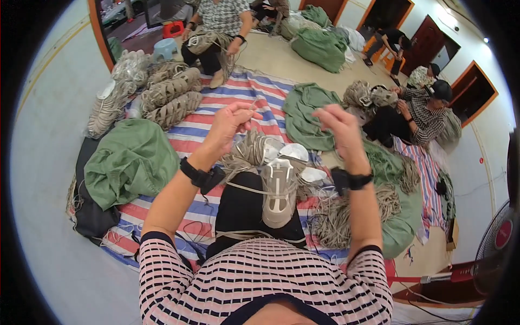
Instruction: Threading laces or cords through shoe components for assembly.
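A grey-beige shoe upper (279, 208) with white trim rests across my lap, its toe toward me. My left hand (233, 127) is raised above and left of it, thumb and fingers pinched together; a thin strand may be in them, too fine to tell. Up to the right of the upper, my right hand (341, 127) is held with its fingers curled and slightly blurred, and what it grips is hidden. Beyond the upper lies a bundle of beige laces (249, 154), with white shoe-shaped pieces (294, 152) beside it. A lace crosses my dark-clad thigh.
A striped sheet (187, 146) covers the floor. Green cloth sacks (130, 162) lie on both sides, and heaped laces (355, 216) sit at right. Bundled shoe uppers (173, 100) stand at far left. Other people (417, 111) sit nearby. A fan (495, 238) stands at right.
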`<state>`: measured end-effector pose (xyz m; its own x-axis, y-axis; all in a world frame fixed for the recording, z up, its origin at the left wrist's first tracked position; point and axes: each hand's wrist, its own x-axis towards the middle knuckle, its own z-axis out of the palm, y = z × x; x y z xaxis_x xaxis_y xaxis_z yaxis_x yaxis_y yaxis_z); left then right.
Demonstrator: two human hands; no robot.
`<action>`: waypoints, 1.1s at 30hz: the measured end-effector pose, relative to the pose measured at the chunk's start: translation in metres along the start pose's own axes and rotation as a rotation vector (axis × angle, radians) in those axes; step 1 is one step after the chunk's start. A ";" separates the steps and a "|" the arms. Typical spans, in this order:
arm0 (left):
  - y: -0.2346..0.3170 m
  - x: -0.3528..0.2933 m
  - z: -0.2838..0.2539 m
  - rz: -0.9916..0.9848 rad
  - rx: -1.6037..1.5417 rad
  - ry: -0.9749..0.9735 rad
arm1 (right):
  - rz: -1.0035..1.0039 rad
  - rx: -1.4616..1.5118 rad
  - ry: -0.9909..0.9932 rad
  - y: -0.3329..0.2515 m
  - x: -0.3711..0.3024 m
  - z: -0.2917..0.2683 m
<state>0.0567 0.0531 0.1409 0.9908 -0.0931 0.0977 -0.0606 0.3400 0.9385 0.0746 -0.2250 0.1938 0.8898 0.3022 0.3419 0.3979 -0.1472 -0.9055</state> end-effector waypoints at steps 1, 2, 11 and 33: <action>-0.008 -0.001 0.011 0.011 -0.004 -0.004 | 0.035 0.076 -0.037 0.010 0.004 0.016; -0.015 0.001 0.017 0.007 -0.005 -0.010 | 0.096 0.153 -0.068 0.012 0.006 0.030; -0.027 -0.002 0.051 0.083 0.022 0.025 | 0.204 0.302 -0.098 0.015 0.002 0.064; 0.013 -0.022 0.057 0.189 0.174 -0.227 | -0.183 -0.248 -0.124 -0.059 0.004 0.027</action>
<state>0.0274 0.0060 0.1701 0.9091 -0.2566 0.3283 -0.2796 0.2083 0.9372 0.0490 -0.1894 0.2417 0.7710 0.4546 0.4460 0.6041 -0.3002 -0.7382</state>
